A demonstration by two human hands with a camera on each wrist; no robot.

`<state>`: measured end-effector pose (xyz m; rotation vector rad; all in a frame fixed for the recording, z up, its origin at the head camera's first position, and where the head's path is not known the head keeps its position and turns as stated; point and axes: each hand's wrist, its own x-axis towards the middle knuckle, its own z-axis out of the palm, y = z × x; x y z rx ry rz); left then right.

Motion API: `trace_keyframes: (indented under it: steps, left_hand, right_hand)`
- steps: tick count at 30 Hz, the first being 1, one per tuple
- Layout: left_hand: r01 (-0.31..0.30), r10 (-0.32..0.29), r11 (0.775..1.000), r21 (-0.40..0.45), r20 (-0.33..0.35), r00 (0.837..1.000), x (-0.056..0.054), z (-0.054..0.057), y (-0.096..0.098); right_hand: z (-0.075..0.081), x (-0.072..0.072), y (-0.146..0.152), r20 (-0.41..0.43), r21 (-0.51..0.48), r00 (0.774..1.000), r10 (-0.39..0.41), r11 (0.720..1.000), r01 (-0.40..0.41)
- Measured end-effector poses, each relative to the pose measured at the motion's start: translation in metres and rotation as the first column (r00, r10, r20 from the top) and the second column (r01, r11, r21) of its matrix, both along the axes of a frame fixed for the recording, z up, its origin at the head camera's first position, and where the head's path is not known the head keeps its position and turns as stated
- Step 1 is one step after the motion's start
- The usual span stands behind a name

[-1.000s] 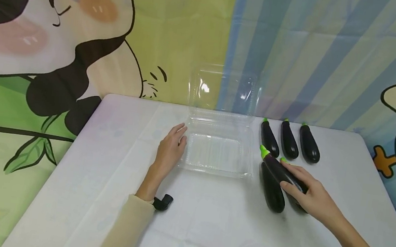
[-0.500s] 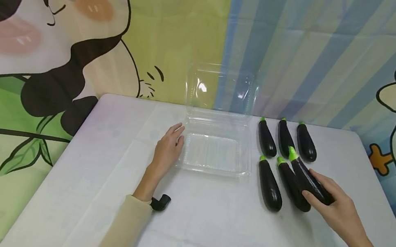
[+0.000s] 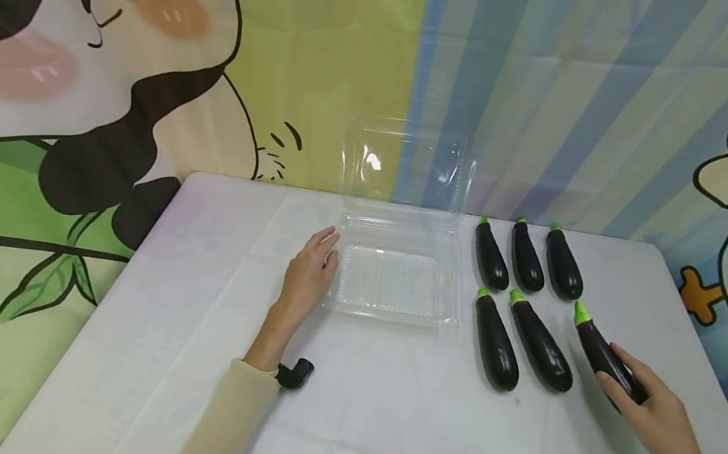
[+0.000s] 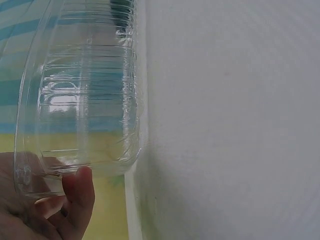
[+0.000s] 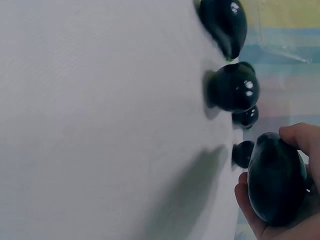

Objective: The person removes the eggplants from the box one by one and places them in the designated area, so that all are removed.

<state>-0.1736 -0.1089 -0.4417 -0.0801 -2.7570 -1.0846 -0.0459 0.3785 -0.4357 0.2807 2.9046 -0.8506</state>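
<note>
My right hand (image 3: 663, 423) grips a dark purple eggplant (image 3: 606, 361) by its thick end, the green stem pointing away to the left. In the right wrist view, thumb and fingers wrap the eggplant (image 5: 277, 180), and a shadow shows on the table beneath. At the clear plastic container (image 3: 394, 314), my left hand (image 3: 309, 273) holds the left side; the left wrist view has a bent finger (image 4: 80, 187) against the wall, with part of the hand seen through the rim. The container's lid (image 3: 406, 160) stands raised at the back.
Two eggplants, one left (image 3: 496, 342) and one right (image 3: 542, 343), lie right of the container. Behind them is a row of three, including a middle eggplant (image 3: 527, 258). The white table (image 3: 382, 411) meets a printed cloth backdrop (image 3: 329, 64).
My right hand has carried the eggplant rightward and toward me, from over the front pair to the right of them. The left hand keeps its place at the container.
</note>
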Motion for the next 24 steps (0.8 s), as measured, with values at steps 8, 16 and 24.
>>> trace_keyframes:
  steps: [8, 16, 24]
  left_hand:
    - [-0.003, 0.003, 1.000, 0.000, -0.001, 1.000, 0.000, 0.000, 0.001]
    - [-0.002, 0.003, 1.000, -0.002, 0.029, 1.000, 0.002, -0.001, 0.001]
    - [-0.003, 0.003, 1.000, 0.007, 0.015, 1.000, 0.001, -0.002, -0.001]
  right_hand:
    - [-0.008, 0.003, 0.005, 0.015, -0.032, 1.000, 0.010, 0.999, -0.009]
    - [-0.012, 0.001, 0.007, 0.057, -0.039, 0.997, 0.049, 0.998, -0.046]
    - [-0.016, -0.002, 0.004, 0.052, -0.073, 0.996, 0.075, 0.995, -0.072]
